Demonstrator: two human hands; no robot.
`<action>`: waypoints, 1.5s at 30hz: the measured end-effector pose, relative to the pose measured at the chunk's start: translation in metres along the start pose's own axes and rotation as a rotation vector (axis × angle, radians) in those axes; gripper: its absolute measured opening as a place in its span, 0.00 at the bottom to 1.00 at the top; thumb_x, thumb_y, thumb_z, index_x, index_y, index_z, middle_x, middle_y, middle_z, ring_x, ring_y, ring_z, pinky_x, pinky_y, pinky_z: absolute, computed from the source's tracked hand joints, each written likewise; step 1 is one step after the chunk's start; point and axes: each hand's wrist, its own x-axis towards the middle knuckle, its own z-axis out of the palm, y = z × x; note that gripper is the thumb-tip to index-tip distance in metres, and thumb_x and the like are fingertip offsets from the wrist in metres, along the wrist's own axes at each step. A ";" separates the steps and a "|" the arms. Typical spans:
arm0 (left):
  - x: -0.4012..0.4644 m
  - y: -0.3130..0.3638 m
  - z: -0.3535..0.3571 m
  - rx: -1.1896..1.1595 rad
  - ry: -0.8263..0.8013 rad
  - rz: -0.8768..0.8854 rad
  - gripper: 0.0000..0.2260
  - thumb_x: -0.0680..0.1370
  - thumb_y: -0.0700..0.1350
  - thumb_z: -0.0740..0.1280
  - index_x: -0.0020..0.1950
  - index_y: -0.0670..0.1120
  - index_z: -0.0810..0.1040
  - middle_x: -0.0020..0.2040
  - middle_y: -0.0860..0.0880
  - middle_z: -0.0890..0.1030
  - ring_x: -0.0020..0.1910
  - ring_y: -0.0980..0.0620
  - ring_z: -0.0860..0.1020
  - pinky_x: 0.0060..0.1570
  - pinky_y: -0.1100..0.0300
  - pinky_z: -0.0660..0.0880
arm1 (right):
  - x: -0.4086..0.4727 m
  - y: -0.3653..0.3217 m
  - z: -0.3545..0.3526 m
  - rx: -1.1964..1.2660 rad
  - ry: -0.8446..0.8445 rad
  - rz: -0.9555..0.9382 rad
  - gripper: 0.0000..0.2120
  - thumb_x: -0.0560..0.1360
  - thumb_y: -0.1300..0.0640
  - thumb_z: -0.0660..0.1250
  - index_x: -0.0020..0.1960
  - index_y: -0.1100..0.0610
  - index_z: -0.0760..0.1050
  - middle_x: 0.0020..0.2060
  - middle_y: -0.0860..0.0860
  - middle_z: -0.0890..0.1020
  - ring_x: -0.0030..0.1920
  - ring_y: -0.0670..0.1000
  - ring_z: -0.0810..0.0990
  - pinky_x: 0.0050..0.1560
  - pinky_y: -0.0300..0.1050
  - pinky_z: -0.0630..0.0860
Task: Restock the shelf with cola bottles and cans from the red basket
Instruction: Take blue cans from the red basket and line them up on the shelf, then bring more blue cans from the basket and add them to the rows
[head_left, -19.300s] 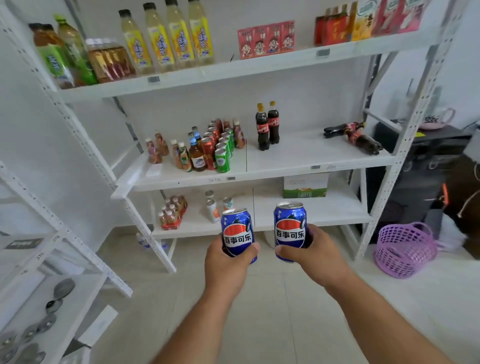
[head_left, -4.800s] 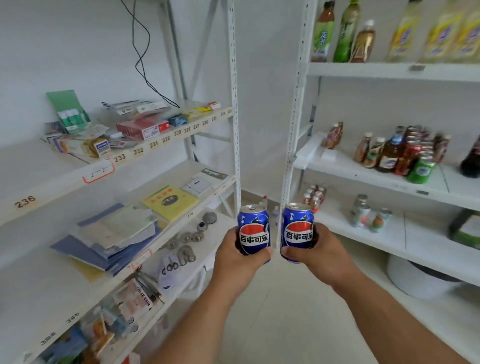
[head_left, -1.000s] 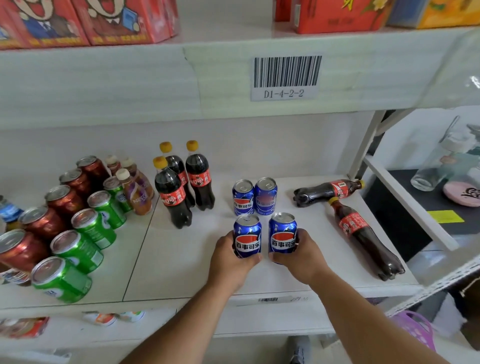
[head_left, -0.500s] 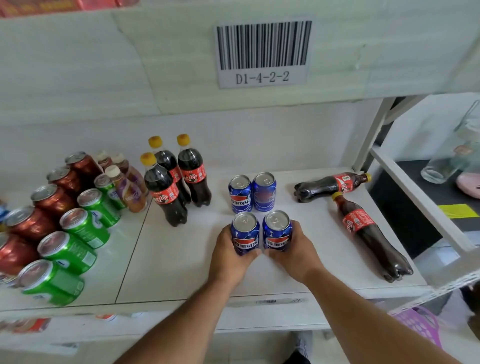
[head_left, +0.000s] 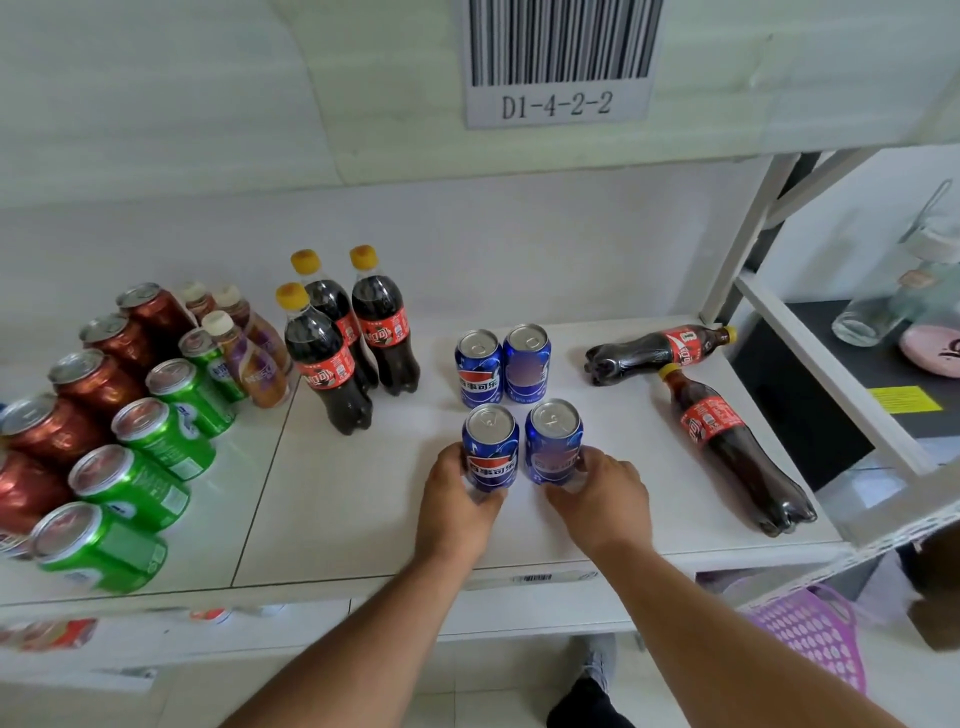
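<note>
Item: two blue cola cans, front pair. Half a second ago both were already low over the shelf (head_left: 363, 519); now they stand upright on it, side by side and nearly touching, just behind the fingers and directly in front of the rear pair of blue cans (head_left: 501, 364). A second ago they were still raised slightly above the board. Judgement: this pair is delivered, giving a two-by-two block; only the letting go remains before a return to the basket.

Left hand (head_left: 457, 501): forearm reaches in from below, palm toward the left front can (head_left: 491, 447), fingers curled round its lower half, thumb on the near side. The grip is still closed.

Right hand (head_left: 605, 493): mirrored pose, fingers wrapped round the lower part of the right front can (head_left: 553, 441). How firmly they press cannot be told.

Stock beyond the fingers, to their left: three upright cola bottles (head_left: 353, 338) with yellow caps, well apart from the cans. To the fingers' right: two cola bottles lying on their sides (head_left: 717, 431), not yet stood up; judged as work outstanding.

Further left: rows of green cans (head_left: 156, 441) and red-brown cans (head_left: 93, 379), plus small tea bottles (head_left: 244, 353).

Overhead: barcode label D1-4-2-2 (head_left: 558, 62) on the upper shelf edge. Lower right: a purple basket (head_left: 810, 634). The red basket is not in view.
</note>
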 end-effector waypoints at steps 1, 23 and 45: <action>0.001 0.001 0.001 0.003 0.003 -0.002 0.29 0.72 0.40 0.81 0.69 0.50 0.75 0.61 0.54 0.81 0.57 0.55 0.80 0.55 0.64 0.73 | 0.001 -0.001 0.001 0.001 0.005 -0.001 0.16 0.76 0.43 0.70 0.60 0.48 0.80 0.53 0.48 0.87 0.53 0.53 0.78 0.52 0.48 0.79; 0.052 0.033 -0.003 0.028 -0.025 -0.064 0.27 0.74 0.45 0.80 0.71 0.50 0.75 0.56 0.57 0.79 0.50 0.57 0.78 0.52 0.62 0.73 | 0.058 -0.032 0.001 -0.005 -0.066 0.025 0.12 0.76 0.46 0.69 0.56 0.50 0.81 0.50 0.50 0.87 0.52 0.55 0.79 0.51 0.52 0.81; -0.016 0.006 -0.102 0.754 -0.157 -0.049 0.36 0.83 0.63 0.60 0.86 0.51 0.50 0.87 0.45 0.49 0.85 0.44 0.52 0.82 0.42 0.53 | -0.037 -0.062 -0.003 -0.239 -0.274 -0.209 0.36 0.82 0.34 0.56 0.83 0.54 0.60 0.82 0.52 0.66 0.82 0.55 0.62 0.81 0.52 0.62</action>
